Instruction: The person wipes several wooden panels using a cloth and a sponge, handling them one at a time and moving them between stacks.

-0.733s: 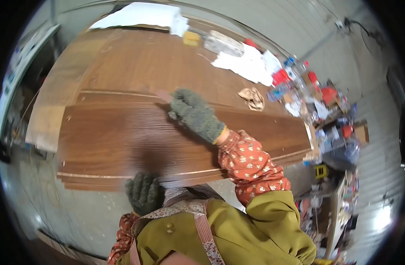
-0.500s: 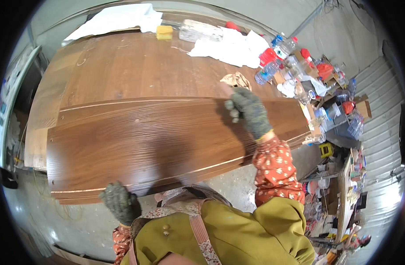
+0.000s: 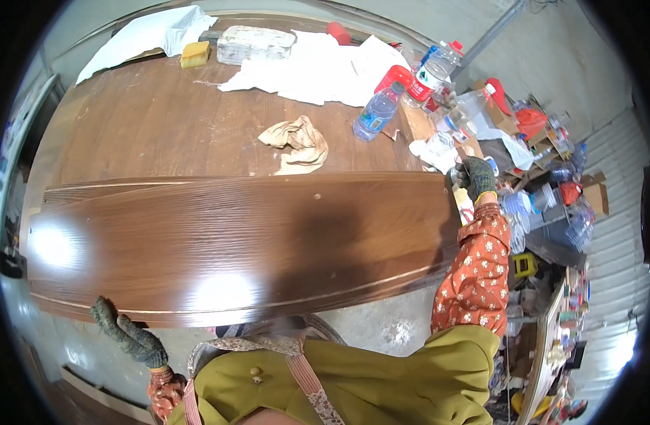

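Note:
A long brown wood-grain panel [image 3: 240,241] lies across the front of the table, glossy, with a pale line along its near edge. My left hand [image 3: 130,340], in a dark grey-green knit glove, is just off that edge near its left end, fingers stretched out and nothing in them. My right hand [image 3: 475,177], gloved alike, is at the far right corner of the panel. Its fingers are curled near small items there; what they hold, if anything, is hidden. A crumpled beige rag [image 3: 304,145] lies on the table behind the panel.
Behind the panel, the brown table [image 3: 148,127] bears a yellow sponge [image 3: 195,54], a whitish block [image 3: 254,45], white cloths [image 3: 304,74] and a clear blue-labelled bottle [image 3: 379,112]. More bottles and clutter crowd its right end. A yellow stool [image 3: 525,265] stands at the right.
My right hand has moved right, from over the panel near the rag to the panel's right end. My left hand has come off the near edge and its fingers have straightened. The view has shifted rightward.

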Demonstrator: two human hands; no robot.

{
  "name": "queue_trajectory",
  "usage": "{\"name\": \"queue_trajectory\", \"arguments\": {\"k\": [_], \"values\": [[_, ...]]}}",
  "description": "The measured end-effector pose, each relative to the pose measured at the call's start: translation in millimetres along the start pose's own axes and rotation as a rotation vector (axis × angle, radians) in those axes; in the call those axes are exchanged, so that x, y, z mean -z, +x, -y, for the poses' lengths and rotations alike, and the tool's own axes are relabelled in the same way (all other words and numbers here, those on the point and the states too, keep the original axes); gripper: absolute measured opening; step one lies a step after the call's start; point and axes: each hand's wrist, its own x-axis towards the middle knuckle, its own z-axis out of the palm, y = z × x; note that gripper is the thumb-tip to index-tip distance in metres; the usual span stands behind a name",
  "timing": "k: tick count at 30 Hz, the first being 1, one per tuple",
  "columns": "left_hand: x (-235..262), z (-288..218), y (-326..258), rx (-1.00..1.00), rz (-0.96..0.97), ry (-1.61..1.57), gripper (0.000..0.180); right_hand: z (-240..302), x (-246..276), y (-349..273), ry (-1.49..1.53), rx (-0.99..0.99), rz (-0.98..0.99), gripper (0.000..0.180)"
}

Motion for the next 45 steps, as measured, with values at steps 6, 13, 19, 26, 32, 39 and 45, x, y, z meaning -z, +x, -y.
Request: {"name": "queue_trajectory", "arguments": {"k": [6, 13, 19, 26, 32, 39, 45], "values": [[-10.6, -43.3, -42.5, -0.014, -0.016, 0.059, 0.04, -30.3, 28.1, 151.9, -1.683, 0.814, 0.035, 0.041], [-16.9, -97.0, -66.2, 0.23, 0.004, -0.166, 0.045, 21.0, -19.7, 104.0, -1.144, 0.948, 0.051, 0.054], [-1.0, -80.1, -97.2, -0.044, 0.053, 0.024, 0.05, 85.2, -122.7, -52.0, -0.957, 1.002, 0.415, 0.051], [13.0, -49.9, -96.1, 0.327, -0.144, -0.514, 0.046, 63.4, -241.1, -203.6, -0.819, 1.033, 1.052, 0.056], [52.4, -27.8, -67.2, 0.747, 0.064, -0.964, 0.038, 55.4, -325.4, -259.5, -0.834, 1.192, 1.087, 0.057], [65.4, -26.1, -43.6, 0.843, 0.319, -1.137, 0.038, 47.0, -339.4, -283.7, -0.844, 1.148, 1.017, 0.061], [64.9, -15.7, -18.2, 0.934, 0.456, -1.094, 0.025, 37.3, -334.1, -296.6, -0.746, 1.082, 1.074, 0.062]]}}
